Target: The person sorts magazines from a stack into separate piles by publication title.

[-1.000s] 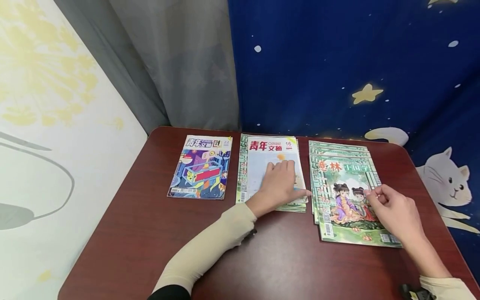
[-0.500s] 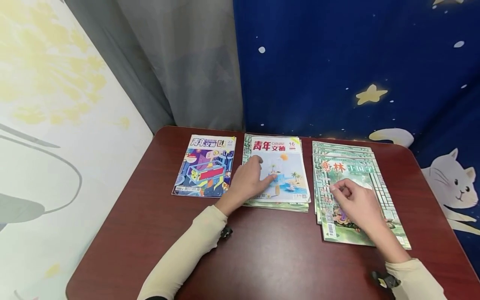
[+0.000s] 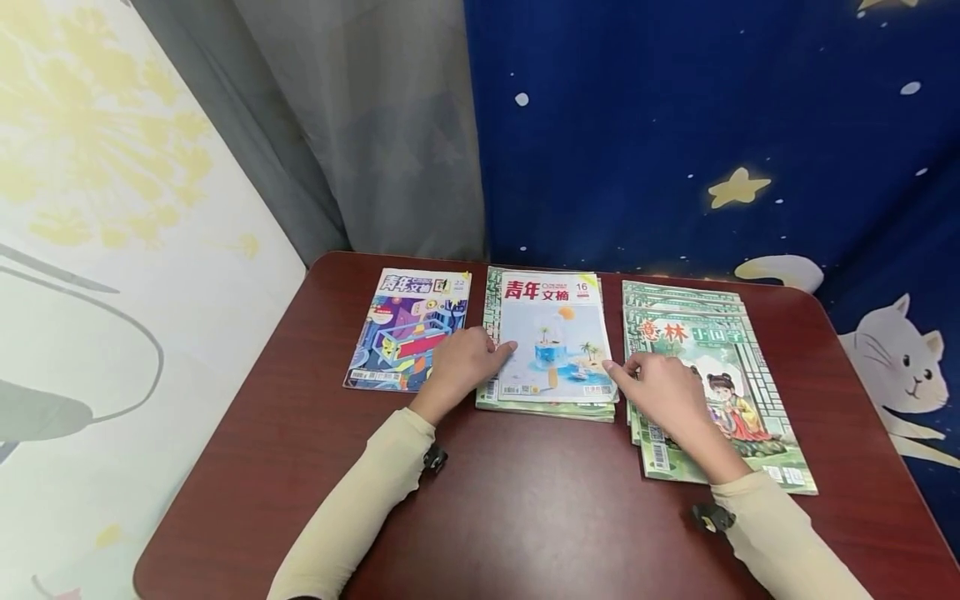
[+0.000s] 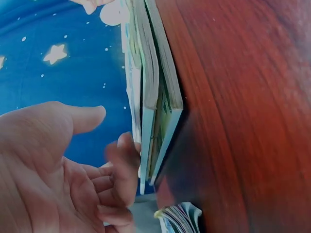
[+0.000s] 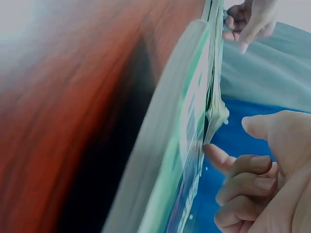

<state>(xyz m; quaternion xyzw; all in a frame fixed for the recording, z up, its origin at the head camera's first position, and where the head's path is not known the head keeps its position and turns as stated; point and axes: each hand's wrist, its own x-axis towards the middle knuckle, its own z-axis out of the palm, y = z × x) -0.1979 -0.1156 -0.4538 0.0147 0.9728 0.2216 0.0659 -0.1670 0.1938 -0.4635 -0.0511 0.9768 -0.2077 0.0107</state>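
A white-covered magazine [image 3: 555, 342] with red title characters lies on top of a stack of green-bordered magazines [image 3: 487, 398] in the middle of the table. My left hand [image 3: 461, 362] is at the left side of this stack, fingers loosely bent and thumb extended over the cover's left edge. In the left wrist view, the left hand's [image 4: 53, 155] fingertips are against or very near the stack's edge. My right hand [image 3: 663, 392] hovers over the right-hand green magazines [image 3: 765, 467], its thumb by the white magazine's right edge. In the right wrist view, the right hand's [image 5: 262, 179] index fingertip meets a page edge.
To the left lies a purple-and-blue magazine [image 3: 408, 342], partly behind my left hand. All the magazines are on a dark red wooden table [image 3: 540, 508]. Behind its far edge hang grey and blue star-patterned curtains [image 3: 637, 150].
My left hand has moved left, from on top of the white magazine to its left edge. My right hand has moved left, from the green magazine's right part towards the white magazine's right edge.
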